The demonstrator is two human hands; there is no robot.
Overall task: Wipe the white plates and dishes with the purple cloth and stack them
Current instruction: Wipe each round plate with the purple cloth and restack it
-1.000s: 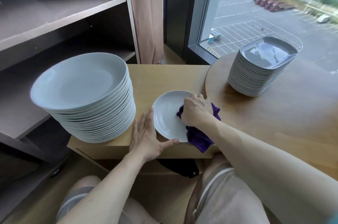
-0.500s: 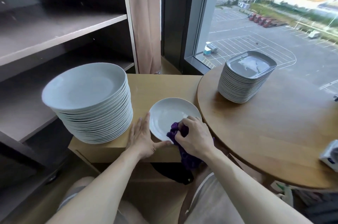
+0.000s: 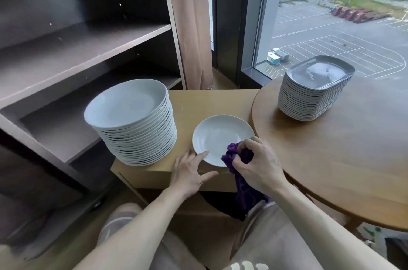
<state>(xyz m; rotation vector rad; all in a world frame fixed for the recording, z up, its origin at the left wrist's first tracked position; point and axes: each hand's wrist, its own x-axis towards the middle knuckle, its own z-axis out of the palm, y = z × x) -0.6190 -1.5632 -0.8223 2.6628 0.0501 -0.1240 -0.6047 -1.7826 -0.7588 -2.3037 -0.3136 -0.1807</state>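
A single white plate [image 3: 217, 135] lies on the low wooden cabinet top [image 3: 207, 102]. My right hand [image 3: 257, 166] grips the bunched purple cloth [image 3: 239, 170] at the plate's near right rim; the cloth's tail hangs down over the cabinet front. My left hand [image 3: 191, 171] lies flat at the plate's near left edge, fingers straight, a fingertip touching the rim. A tall stack of round white plates [image 3: 134, 122] stands to the left. A stack of squarish white dishes [image 3: 313, 91] sits on the round wooden table [image 3: 344, 155] to the right.
Dark shelving [image 3: 72, 49] rises on the left behind the round stack. A beige curtain [image 3: 192, 25] and a large window [image 3: 342, 16] lie beyond. My knees sit below the cabinet edge, with a dark object [image 3: 220, 203] under the cabinet front.
My right hand has drawn the cloth from the plate's right side back to its near rim. The left hand has stayed beside the plate; the camera view has shifted back.
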